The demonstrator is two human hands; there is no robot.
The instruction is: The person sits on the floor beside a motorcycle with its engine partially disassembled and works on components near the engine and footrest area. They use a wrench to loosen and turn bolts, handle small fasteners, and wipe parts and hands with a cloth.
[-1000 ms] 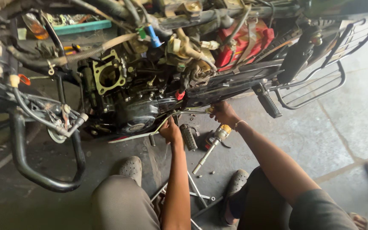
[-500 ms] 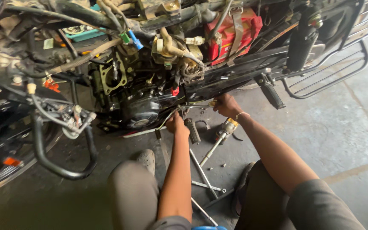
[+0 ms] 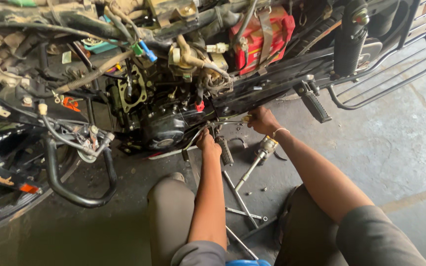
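Stripped-down motorcycle [image 3: 183,74] fills the upper frame, bodywork off, wiring and hoses exposed, standing on a stained concrete floor [image 3: 395,148]. Black crash guard [image 3: 70,182] loops low at the left; rear carrier rack [image 3: 395,74] juts right. Red battery [image 3: 260,32] is strapped in under the frame rail. Black engine case [image 3: 166,128] sits low at centre, and both hands work just beside it. Person sits on the floor, knees apart, arms reaching forward between them, likely to get under the frame. Left hand [image 3: 208,143] is closed around a slim metal rod or lever [image 3: 193,138] next to the engine case; what exactly it grips is hard to tell. Right hand [image 3: 262,120] is curled shut on a small part under the frame rail, seemingly steadying that end. Black footpeg [image 3: 314,103] hangs beside it. A long socket wrench [image 3: 255,162] and loose rods [image 3: 237,197] lie on the floor within reach, below the hands.
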